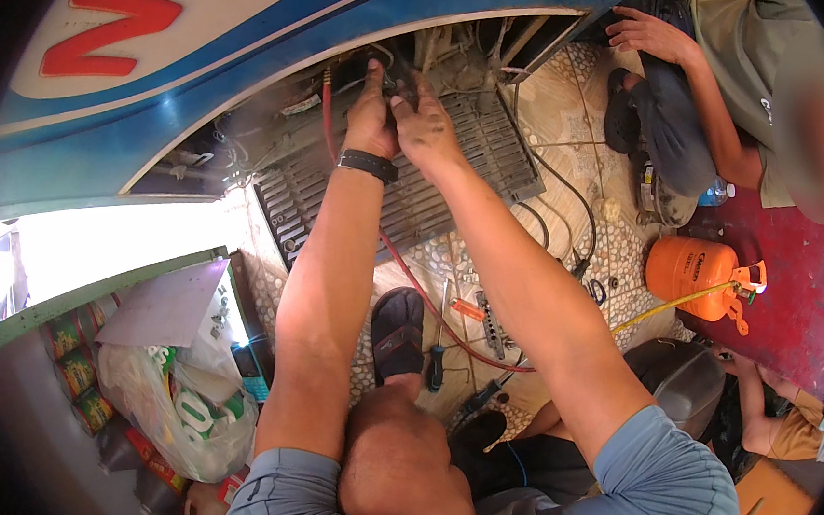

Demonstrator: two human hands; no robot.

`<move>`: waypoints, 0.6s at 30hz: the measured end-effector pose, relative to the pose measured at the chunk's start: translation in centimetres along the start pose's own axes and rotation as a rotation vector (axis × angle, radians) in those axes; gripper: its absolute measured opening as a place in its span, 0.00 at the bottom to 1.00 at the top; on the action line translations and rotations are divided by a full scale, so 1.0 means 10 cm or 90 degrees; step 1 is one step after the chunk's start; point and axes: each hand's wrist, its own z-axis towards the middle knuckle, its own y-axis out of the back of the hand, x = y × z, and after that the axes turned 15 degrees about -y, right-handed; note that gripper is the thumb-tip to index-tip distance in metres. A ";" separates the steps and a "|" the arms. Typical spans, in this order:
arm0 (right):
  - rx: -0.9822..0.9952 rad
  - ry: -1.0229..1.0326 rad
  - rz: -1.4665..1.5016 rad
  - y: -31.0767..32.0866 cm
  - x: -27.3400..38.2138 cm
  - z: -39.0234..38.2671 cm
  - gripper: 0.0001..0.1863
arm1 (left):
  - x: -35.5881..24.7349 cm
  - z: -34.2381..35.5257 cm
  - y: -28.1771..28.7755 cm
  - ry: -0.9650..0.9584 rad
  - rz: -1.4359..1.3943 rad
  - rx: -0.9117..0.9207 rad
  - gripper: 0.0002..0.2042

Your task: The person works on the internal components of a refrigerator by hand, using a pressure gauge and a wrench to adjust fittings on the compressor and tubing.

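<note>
Both my arms reach into the machinery space under a blue cabinet (336, 33). My left hand (370, 120), with a black band at the wrist, is closed among dark parts; its fingertips are partly hidden. Close beside it, my right hand (427, 130) is closed too, thumb bent toward the left hand. What they grip between them is too dark to make out. A red hose (327, 109) comes down left of my left hand, passes behind my left wrist and curves across the floor. Beneath my hands lies a grey slatted panel (468, 166).
An orange gas cylinder (692, 269) with a yellow hose (663, 308) lies at right. Beside it a person (670, 92) sits. Screwdrivers (435, 367), an orange-handled tool (467, 308) and black cables (577, 196) lie on the tiles. Plastic bags (187, 411) fill the left side.
</note>
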 end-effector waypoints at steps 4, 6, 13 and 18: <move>0.020 -0.028 -0.033 0.08 0.07 -0.13 0.31 | 0.03 0.01 0.06 0.064 -0.088 -0.015 0.22; -0.006 -0.039 -0.077 0.10 0.08 -0.18 0.30 | 0.01 -0.01 0.09 0.137 -0.131 -0.021 0.20; -0.033 0.006 -0.110 0.13 0.03 -0.23 0.30 | 0.07 -0.22 0.50 0.096 -0.050 0.119 0.22; -0.111 0.144 -0.187 0.07 -0.02 0.13 0.31 | 0.11 -0.54 0.52 0.050 0.013 0.095 0.17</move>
